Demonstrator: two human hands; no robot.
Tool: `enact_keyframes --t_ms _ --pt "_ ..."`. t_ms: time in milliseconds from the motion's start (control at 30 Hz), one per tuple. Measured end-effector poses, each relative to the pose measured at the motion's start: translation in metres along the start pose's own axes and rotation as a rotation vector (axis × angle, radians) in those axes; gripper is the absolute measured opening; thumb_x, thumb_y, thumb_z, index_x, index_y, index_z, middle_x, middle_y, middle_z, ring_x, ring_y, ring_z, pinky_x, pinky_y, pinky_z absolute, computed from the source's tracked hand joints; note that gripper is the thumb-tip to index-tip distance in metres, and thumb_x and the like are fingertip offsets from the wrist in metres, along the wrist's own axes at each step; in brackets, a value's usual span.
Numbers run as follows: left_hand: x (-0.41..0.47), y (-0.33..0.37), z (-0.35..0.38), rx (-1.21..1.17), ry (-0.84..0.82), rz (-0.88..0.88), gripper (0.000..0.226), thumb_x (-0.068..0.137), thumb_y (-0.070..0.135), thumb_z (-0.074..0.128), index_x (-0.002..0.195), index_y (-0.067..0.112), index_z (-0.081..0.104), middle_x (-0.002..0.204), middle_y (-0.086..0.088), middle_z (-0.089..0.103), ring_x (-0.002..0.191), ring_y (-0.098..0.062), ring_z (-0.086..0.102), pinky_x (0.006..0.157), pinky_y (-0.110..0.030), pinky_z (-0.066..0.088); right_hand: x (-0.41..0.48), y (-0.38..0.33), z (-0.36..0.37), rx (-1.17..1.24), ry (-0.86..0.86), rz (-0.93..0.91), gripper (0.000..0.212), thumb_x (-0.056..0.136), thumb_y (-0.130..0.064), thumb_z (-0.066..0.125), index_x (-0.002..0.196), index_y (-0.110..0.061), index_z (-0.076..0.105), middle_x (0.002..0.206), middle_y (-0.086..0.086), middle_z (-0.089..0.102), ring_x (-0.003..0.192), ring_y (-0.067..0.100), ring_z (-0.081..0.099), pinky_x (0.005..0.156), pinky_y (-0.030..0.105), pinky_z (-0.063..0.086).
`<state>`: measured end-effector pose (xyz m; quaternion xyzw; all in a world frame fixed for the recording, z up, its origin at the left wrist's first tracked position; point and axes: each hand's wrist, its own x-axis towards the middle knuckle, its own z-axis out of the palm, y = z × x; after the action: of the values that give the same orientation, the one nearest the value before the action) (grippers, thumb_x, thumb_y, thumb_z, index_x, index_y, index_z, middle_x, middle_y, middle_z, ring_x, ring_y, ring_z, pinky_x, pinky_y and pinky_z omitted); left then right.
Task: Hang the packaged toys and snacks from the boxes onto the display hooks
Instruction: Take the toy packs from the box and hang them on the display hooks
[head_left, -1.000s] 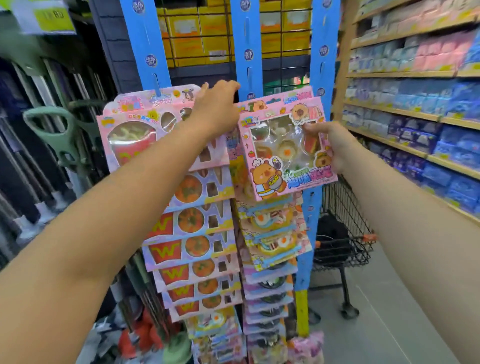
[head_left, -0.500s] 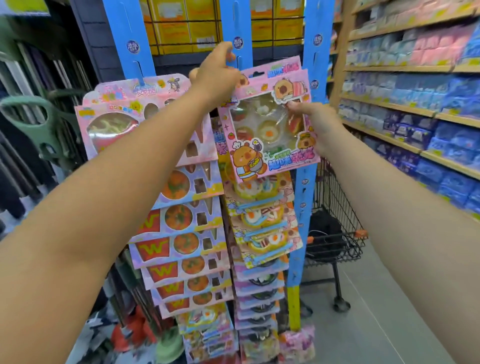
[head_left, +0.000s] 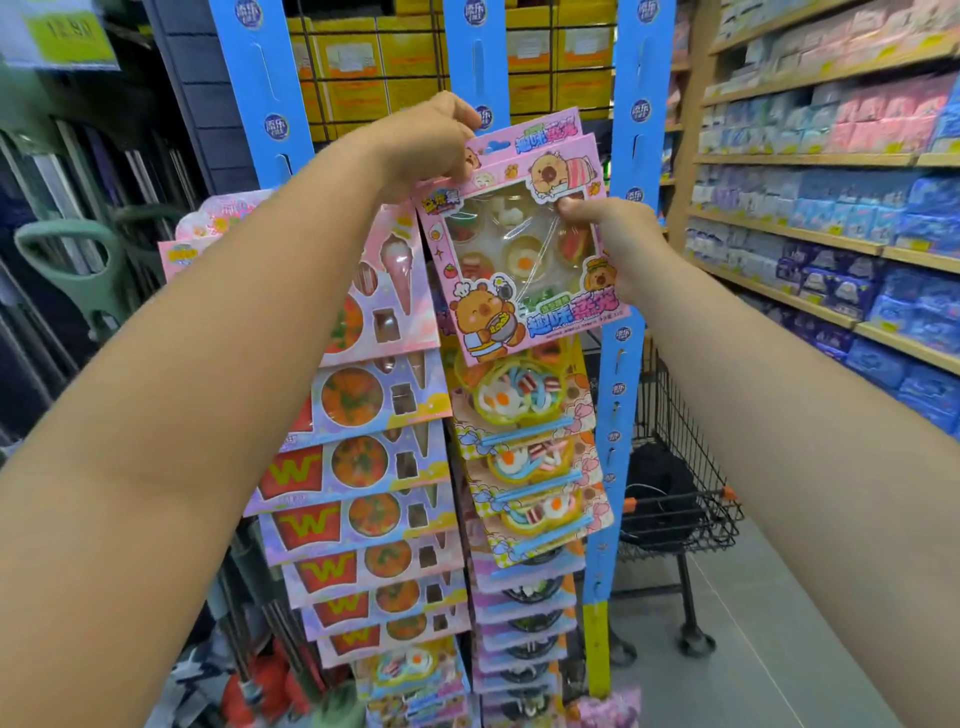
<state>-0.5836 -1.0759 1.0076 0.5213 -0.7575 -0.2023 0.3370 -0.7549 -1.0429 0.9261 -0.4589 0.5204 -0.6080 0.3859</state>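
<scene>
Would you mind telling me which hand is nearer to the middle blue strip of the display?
Left. The left hand is up against the middle blue strip, at the top edge of the pink snack pack; the right hand pinches the pack's right side, lower and further right.

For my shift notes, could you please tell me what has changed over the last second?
The right hand has eased the pink capybara package towards the left hand, whose fingers now meet its top-left corner. The right hand's grip and the hung packages below stayed unchanged.
</scene>
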Motion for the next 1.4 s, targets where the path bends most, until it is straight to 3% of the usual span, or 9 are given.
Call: enact_keyframes --t_ms 167,333,500,667,833,967,1100,1267,1400 --pt "0.0 -0.002 0.014 0.048 0.124 0.079 0.045 0.086 -0.006 0.044 0.125 0.016 0.045 0.121 -0.008 0.051 0.093 -0.014 0.055 0.078 -0.024 0.053 0.002 0.003 0.002 -0.01 0.007 0.033 0.038 0.084 -0.031 0.067 0.114 -0.009 0.059 0.093 0.004 0.06 0.068 0.011 0.047 0.062 0.025 0.038" --pt "-0.005 -0.009 0.032 0.473 0.554 0.201 0.04 0.081 0.01 0.054 0.119 0.024 0.052 0.129 0.002 0.052 0.124 -0.022 0.043 0.097 -0.041 0.032 -0.005 0.007 0.008 -0.033 0.045 0.043 0.048 0.086 -0.027 0.063 0.121 0.004 0.053 0.122 0.02 0.059 0.112 0.025 0.056 0.1 0.041 0.043" --pt "-0.012 -0.022 0.03 0.531 0.436 0.158 0.037 0.086 0.022 0.057 0.122 0.025 0.051 0.116 0.004 0.062 0.123 -0.022 0.042 0.099 -0.044 0.029 -0.01 0.015 0.004 -0.066 0.058 0.083 0.051 0.088 -0.025 0.06 0.131 -0.001 0.044 0.139 0.013 0.047 0.128 0.026 0.043 0.109 0.044 0.033" --pt "-0.027 -0.032 0.036 0.677 0.429 0.222 0.043 0.086 0.022 0.057 0.128 0.023 0.05 0.125 -0.003 0.058 0.123 -0.026 0.044 0.104 -0.045 0.029 -0.014 0.024 0.005 -0.14 0.13 0.033 0.073 0.08 -0.044 0.068 0.133 -0.004 0.038 0.134 0.011 0.047 0.116 0.026 0.047 0.092 0.035 0.038" --pt "-0.058 -0.041 0.046 0.662 0.541 0.262 0.039 0.084 0.019 0.055 0.123 0.022 0.054 0.124 -0.003 0.053 0.122 -0.026 0.04 0.099 -0.037 0.03 -0.037 0.031 0.012 -0.46 0.47 -0.489 0.029 0.078 -0.035 0.062 0.096 -0.016 0.049 0.094 -0.005 0.043 0.095 0.019 0.048 0.083 0.032 0.037" --pt "-0.109 -0.074 0.053 0.579 0.813 0.35 0.026 0.078 0.01 0.046 0.091 0.019 0.066 0.096 -0.004 0.063 0.101 -0.027 0.053 0.082 -0.035 0.035 -0.078 0.048 0.047 -0.503 0.118 -0.675 0.013 0.082 -0.02 0.055 0.074 -0.018 0.045 0.069 -0.008 0.042 0.071 0.016 0.043 0.054 0.028 0.031" --pt "-0.195 -0.143 0.057 0.688 1.019 0.305 0.019 0.065 0.004 0.048 0.068 0.016 0.063 0.074 -0.003 0.061 0.08 -0.017 0.044 0.067 -0.029 0.026 -0.126 0.096 0.116 -0.681 -0.372 -0.536 0.009 0.08 -0.022 0.055 0.074 -0.016 0.054 0.082 0.001 0.058 0.08 0.022 0.052 0.064 0.032 0.041" --pt "-0.339 -0.236 0.06 0.672 0.904 -0.197 0.028 0.071 0.005 0.041 0.076 0.017 0.065 0.08 -0.005 0.064 0.079 -0.028 0.056 0.07 -0.037 0.037 -0.218 0.175 0.208 -0.871 -0.992 -0.411 0.021 0.082 -0.012 0.05 0.092 -0.005 0.067 0.088 0.011 0.061 0.088 0.027 0.059 0.084 0.039 0.05" --pt "-0.449 -0.316 0.069 0.484 0.642 -0.854 0.035 0.077 0.001 0.042 0.097 0.016 0.067 0.102 -0.011 0.067 0.101 -0.034 0.059 0.089 -0.045 0.045 -0.29 0.255 0.267 -0.943 -1.274 -0.295 0.019 0.083 -0.011 0.05 0.073 0.001 0.061 0.074 0.017 0.057 0.076 0.028 0.056 0.061 0.032 0.046"
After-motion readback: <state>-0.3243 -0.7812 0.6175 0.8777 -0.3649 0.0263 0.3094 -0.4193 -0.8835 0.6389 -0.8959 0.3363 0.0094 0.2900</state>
